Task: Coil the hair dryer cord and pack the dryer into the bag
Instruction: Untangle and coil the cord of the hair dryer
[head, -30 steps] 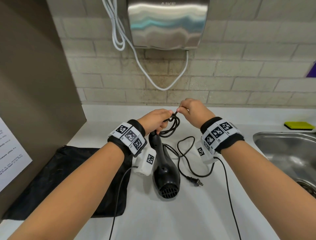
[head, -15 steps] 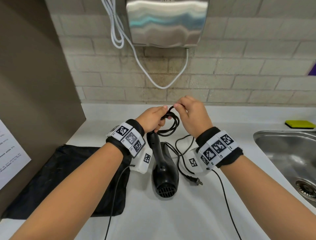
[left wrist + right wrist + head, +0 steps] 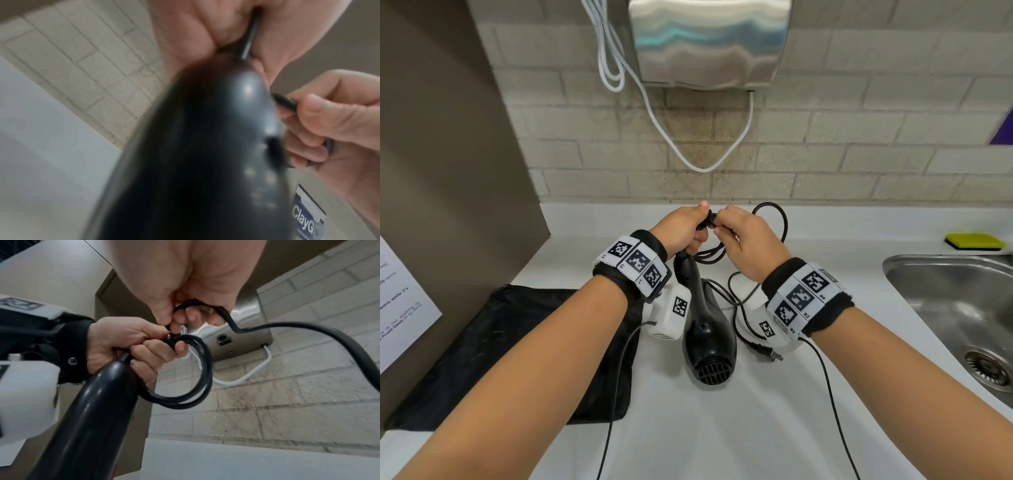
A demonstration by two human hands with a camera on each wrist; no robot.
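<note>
1. Since half a second ago the right hand (image 3: 748,245) has drawn close to the left hand (image 3: 683,229), laying a fresh arc of cord (image 3: 779,219) that rises at 1 o'clock of the hands.
2. The left hand is curled round the gathered loops beside the end of the dryer (image 3: 705,329) handle; in the right wrist view its fingers (image 3: 156,353) clamp the loops.
3. The right hand pinches the cord between thumb and fingers, touching the left hand's grip.
4. The dryer rests nose-down on the counter (image 3: 722,428), handle tilted up toward 12 o'clock into the left hand.
5. The plug (image 3: 765,353) lies on the counter at 3 o'clock of the dryer's nose.
6. The bag (image 3: 517,349) lies flat at 9 o'clock of the dryer, just beside it.
7. A sink (image 3: 941,294) sits at 3 o'clock, with a sponge (image 3: 974,241) behind it.
</note>
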